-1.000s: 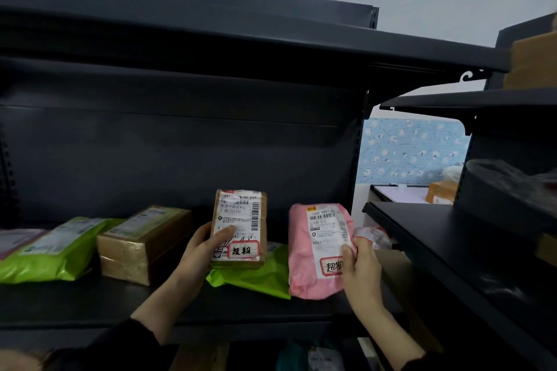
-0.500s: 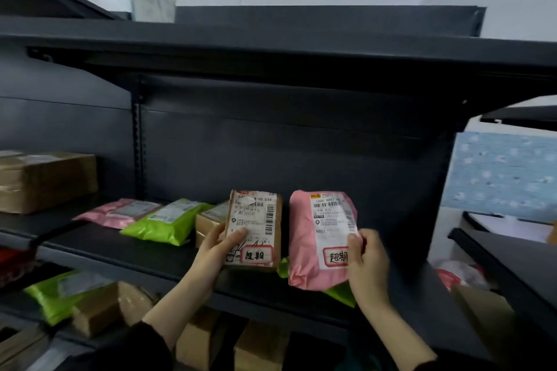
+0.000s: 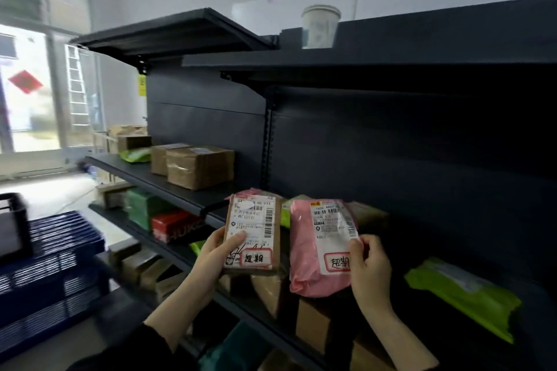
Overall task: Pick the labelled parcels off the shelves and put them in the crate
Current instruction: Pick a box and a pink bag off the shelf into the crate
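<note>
Bare left hand [image 3: 216, 254] and right hand [image 3: 369, 266], black sleeve [image 3: 141, 349] on left forearm

The one head-worn camera looks forward and slightly down from head height, slantwise along the dark grey metal shelving unit [image 3: 391, 159], whose boards run from the near right away to the far left. It is close in: the left hand [image 3: 217, 253] holding a flat brown cardboard parcel [image 3: 253, 235] and the right hand [image 3: 369, 265] holding a pink plastic mailer bag [image 3: 322, 244] occupy the lower middle. The blue slatted plastic crate [image 3: 60, 250] lies at the left edge, and the wide lens bows the shelf lines.
</note>
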Motion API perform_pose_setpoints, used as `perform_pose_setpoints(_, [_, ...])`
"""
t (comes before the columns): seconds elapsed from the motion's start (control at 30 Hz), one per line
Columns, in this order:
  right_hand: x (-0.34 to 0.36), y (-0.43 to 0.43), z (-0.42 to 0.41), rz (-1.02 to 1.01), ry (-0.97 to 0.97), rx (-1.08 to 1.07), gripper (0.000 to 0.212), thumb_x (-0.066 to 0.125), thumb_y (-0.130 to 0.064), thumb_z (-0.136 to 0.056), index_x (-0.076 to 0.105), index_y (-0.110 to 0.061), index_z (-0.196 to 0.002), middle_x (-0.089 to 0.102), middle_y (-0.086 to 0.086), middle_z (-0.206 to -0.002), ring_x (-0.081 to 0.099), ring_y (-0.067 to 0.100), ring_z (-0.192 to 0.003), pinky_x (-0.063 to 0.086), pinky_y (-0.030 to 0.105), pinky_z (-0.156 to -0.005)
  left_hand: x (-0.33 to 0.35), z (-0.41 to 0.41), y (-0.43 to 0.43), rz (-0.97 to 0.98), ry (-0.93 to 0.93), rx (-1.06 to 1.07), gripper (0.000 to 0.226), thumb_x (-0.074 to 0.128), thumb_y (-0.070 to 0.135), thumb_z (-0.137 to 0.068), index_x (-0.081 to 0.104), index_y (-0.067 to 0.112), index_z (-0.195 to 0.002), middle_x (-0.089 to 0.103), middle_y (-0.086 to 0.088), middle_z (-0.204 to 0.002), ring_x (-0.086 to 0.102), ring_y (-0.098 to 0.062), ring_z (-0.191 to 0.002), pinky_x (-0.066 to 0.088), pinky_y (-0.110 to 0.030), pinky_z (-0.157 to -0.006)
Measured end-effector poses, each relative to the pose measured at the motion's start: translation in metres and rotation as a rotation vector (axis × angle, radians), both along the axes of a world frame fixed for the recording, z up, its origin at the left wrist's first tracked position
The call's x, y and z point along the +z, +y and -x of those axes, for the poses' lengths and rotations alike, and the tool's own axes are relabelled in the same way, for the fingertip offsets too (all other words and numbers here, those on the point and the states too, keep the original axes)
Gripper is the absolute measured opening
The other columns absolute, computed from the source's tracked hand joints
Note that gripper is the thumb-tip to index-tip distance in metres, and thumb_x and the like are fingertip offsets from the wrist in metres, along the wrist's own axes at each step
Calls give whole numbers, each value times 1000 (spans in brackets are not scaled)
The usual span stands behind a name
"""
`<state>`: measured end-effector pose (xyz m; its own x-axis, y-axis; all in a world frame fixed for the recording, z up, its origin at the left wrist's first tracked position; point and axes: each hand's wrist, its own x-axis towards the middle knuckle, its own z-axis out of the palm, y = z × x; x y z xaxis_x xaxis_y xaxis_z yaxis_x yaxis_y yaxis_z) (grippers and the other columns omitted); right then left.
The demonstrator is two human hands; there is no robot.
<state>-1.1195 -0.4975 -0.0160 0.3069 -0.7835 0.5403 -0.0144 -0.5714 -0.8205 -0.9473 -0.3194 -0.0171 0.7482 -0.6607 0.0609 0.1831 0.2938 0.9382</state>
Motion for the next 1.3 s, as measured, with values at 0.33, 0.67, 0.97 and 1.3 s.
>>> perform_pose_setpoints(0.33, [-13,162,-122,-36,46,224,9,49,-19,-95,50,-13,-88,60,4,-83,61,18,-76,45,23,-57,-16,-72,192,-87,-25,257,59,70,25,-79,46,6,-129,69,-17,-110,70,-26,-86,57,-35,-73])
perform_pose_setpoints(0.67, [-21,310,-220,-76,27,476,11,48,-15,-95,49,-7,-87,60,6,-82,62,14,-73,48,12,-47,-28,-124,365,-120,-38,448,71,78,35,-68,48,10,-127,72,-12,-105,71,-30,-92,56,-40,-78])
perform_pose_setpoints(0.97, [-36,388,-317,-70,92,661,15,49,-18,-94,49,-15,-79,63,8,-82,64,26,-77,55,39,-60,-47,-168,456,-122,-5,654,70,69,35,-68,45,9,-128,71,-14,-105,71,-30,-91,57,-41,-79])
perform_pose_setpoints(1.3, [-49,416,-448,-94,106,819,19,50,-16,-94,46,-18,-75,62,7,-81,64,21,-74,54,30,-57,-60,-272,483,-187,11,772,47,62,28,-85,46,9,-125,72,-15,-101,72,-28,-84,58,-34,-66])
